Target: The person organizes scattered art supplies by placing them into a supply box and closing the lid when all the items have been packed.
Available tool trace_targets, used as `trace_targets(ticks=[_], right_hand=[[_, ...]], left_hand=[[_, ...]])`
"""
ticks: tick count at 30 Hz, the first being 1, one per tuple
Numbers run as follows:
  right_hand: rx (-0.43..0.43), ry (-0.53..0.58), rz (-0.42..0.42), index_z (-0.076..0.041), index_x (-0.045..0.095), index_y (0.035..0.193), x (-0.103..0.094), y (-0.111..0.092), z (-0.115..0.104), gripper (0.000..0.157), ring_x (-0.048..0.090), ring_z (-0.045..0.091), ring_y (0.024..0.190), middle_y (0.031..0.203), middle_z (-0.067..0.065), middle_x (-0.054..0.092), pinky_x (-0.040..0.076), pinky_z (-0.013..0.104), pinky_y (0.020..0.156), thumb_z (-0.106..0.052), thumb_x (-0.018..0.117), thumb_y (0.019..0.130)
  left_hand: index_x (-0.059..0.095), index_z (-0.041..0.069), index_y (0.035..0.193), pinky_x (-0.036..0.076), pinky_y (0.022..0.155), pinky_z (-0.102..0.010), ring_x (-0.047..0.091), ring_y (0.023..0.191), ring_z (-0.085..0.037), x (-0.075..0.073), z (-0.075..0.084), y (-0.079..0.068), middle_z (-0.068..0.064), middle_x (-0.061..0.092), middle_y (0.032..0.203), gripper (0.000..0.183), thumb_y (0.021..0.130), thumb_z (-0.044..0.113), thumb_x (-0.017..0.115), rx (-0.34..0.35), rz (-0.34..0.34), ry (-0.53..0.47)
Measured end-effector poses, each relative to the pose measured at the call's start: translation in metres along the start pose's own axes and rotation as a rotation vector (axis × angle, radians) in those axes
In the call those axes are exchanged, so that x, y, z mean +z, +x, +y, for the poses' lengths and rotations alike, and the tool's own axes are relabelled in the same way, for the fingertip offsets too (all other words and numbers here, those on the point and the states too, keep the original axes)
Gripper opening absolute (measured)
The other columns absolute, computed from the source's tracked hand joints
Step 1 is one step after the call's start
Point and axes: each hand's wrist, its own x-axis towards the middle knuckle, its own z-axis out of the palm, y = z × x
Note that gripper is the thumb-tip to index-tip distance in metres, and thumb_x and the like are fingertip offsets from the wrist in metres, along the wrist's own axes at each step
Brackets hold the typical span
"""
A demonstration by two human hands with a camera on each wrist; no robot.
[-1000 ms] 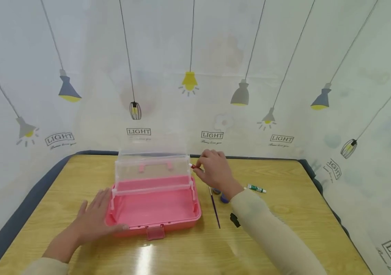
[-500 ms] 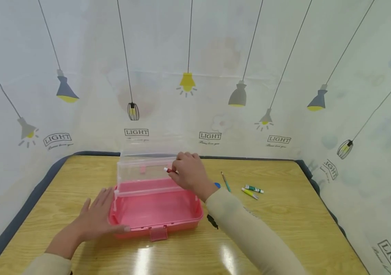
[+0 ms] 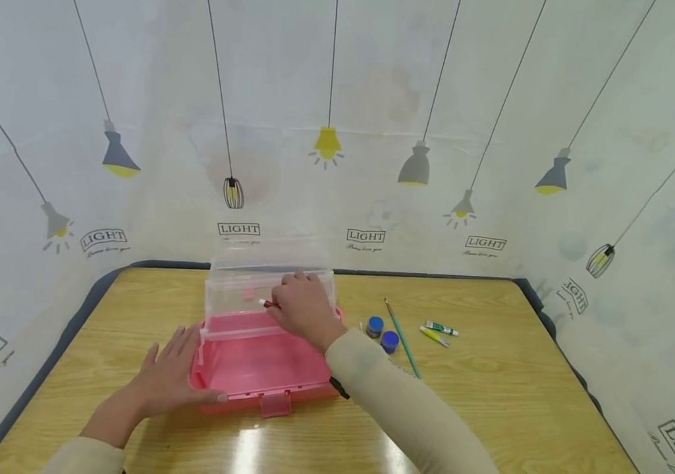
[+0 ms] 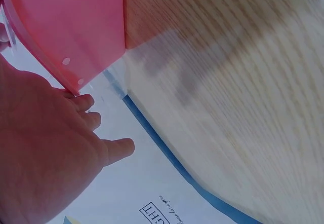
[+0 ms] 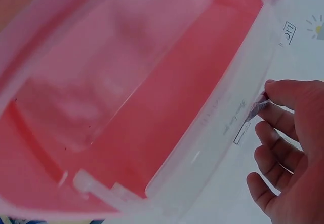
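A pink storage box [image 3: 266,362] stands with its clear lid raised and a clear tray [image 3: 227,299] lifted toward the back. My left hand [image 3: 168,382] rests at the box's left front corner, fingers extended along the side and thumb on the front rim. In the left wrist view the hand [image 4: 50,143] lies against the pink side wall [image 4: 76,26]. Over the raised tray, my right hand [image 3: 304,309] pinches a small red paint tube [image 3: 267,303] with a white cap. The tube's crimped end [image 5: 259,106] shows between thumb and index finger in the right wrist view.
Right of the box stand two blue-lidded paint pots [image 3: 375,326], beside a green paintbrush [image 3: 402,336]. Farther right lie a green paint tube [image 3: 442,328] and a yellow one [image 3: 434,336]. A dark object [image 3: 340,388] is partly hidden by the right sleeve. A patterned curtain backs the table.
My right hand has carried the red paint tube leftward, from beside the box's right edge to over the raised tray. The left hand has stayed at the box's corner.
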Motion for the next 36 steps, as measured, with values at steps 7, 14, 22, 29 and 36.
trace_targets(ticks=[7, 14, 22, 29, 36], right_hand=[[-0.004, 0.005, -0.028, -0.027, 0.070, 0.087, 0.003, 0.007, -0.017, 0.024, 0.049, 0.012, 0.081, 0.083, -0.010, 0.058, 0.046, 0.031, 0.082, -0.047, 0.059, 0.094], [-0.003, 0.006, -0.041, -0.025, 0.068, 0.086, 0.008, 0.012, -0.028, 0.025, 0.048, 0.012, 0.078, 0.079, -0.009, 0.056, 0.046, 0.030, 0.079, -0.048, 0.060, 0.093], [-0.004, 0.021, -0.080, -0.026, 0.070, 0.088, 0.013, 0.017, -0.030, 0.021, 0.049, 0.011, 0.078, 0.081, -0.009, 0.061, 0.045, 0.027, 0.077, -0.045, 0.065, 0.091], [-0.004, 0.029, -0.084, -0.027, 0.071, 0.088, 0.016, 0.019, -0.032, 0.019, 0.049, 0.011, 0.079, 0.082, -0.010, 0.062, 0.044, 0.026, 0.077, -0.045, 0.066, 0.090], [0.012, 0.037, -0.067, -0.027, 0.072, 0.091, 0.018, 0.020, -0.035, 0.019, 0.049, 0.011, 0.079, 0.084, -0.010, 0.062, 0.045, 0.026, 0.077, -0.045, 0.066, 0.090]], left_hand=[[0.013, -0.003, 0.153, 0.008, 0.110, -0.076, 0.011, 0.146, -0.049, 0.002, -0.001, -0.001, -0.028, 0.020, 0.158, 0.127, 0.068, 0.072, 0.070, 0.017, 0.027, 0.025], [0.013, -0.002, 0.153, 0.007, 0.110, -0.075, 0.011, 0.146, -0.049, 0.003, -0.003, -0.003, -0.027, 0.021, 0.158, 0.128, 0.067, 0.074, 0.070, 0.011, 0.034, 0.017], [0.014, -0.001, 0.153, 0.007, 0.109, -0.075, 0.011, 0.146, -0.049, 0.006, -0.004, -0.001, -0.026, 0.022, 0.158, 0.127, 0.067, 0.073, 0.070, 0.018, 0.040, 0.002], [0.015, -0.002, 0.153, 0.007, 0.110, -0.076, 0.011, 0.146, -0.048, 0.007, -0.005, 0.001, -0.025, 0.022, 0.158, 0.128, 0.066, 0.075, 0.070, 0.009, 0.035, -0.001], [0.014, -0.001, 0.153, 0.007, 0.110, -0.076, 0.011, 0.146, -0.048, 0.006, -0.006, 0.000, -0.024, 0.022, 0.158, 0.128, 0.066, 0.075, 0.069, 0.008, 0.035, 0.002]])
